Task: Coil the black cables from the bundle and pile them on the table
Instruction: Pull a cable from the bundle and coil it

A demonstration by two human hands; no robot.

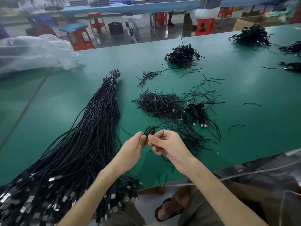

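Left hand (pixel 132 149), right hand (pixel 169 145) on cable coil (pixel 149 130) near table (pixel 236 158) edge

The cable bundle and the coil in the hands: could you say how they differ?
The bundle is many cables stretched along the table; the coil is wound into small loops. No hand grips the bundle; the left hand and right hand pinch the coil. Both are black.

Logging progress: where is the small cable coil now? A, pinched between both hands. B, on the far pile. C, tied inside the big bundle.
A: the left hand and right hand both pinch the small cable coil above the table, apart from the bundle.
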